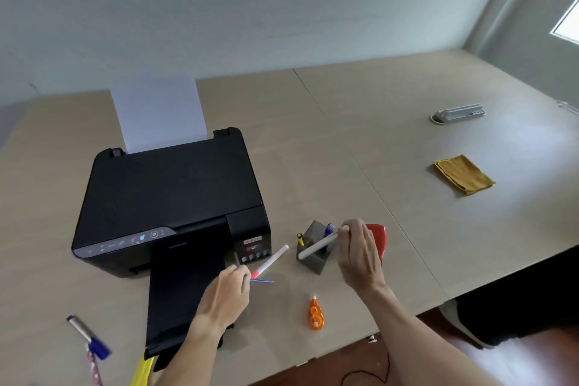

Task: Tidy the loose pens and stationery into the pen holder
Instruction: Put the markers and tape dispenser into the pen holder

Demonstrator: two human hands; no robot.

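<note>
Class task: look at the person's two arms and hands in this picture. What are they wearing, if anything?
Nothing shows on either one. The left hand and right hand are bare: no gloves, rings or watch in view. Both forearms are uncovered too, with no sleeve visible up to the picture's bottom edge.

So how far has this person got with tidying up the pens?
Partly done. The grey pen holder already has a blue pen and a yellow one standing in it. The right hand holds a white pen at the holder, and the left hand grips a white marker with a pink end. Left on the desk: the orange correction tape and the blue-capped markers at the near left edge.
</note>
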